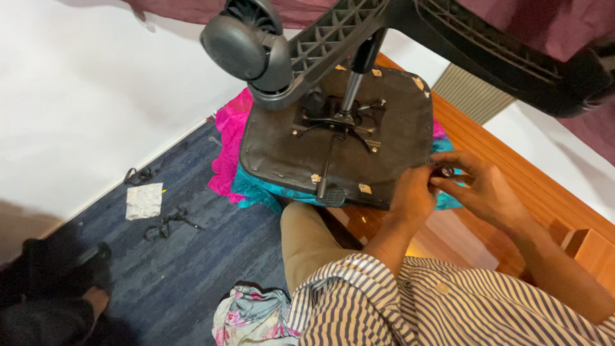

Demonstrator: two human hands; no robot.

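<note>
Wooden table (551, 211): small dark part (444, 171), apparently pinched between both hands' grip.

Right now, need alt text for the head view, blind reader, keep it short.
Both hands, left hand and right hand, meet at the right edge of an upturned office chair seat, pinching a small dark part. The seat lies on bright pink and teal cloth over a wooden surface, its wheeled base pointing at the camera.
</note>
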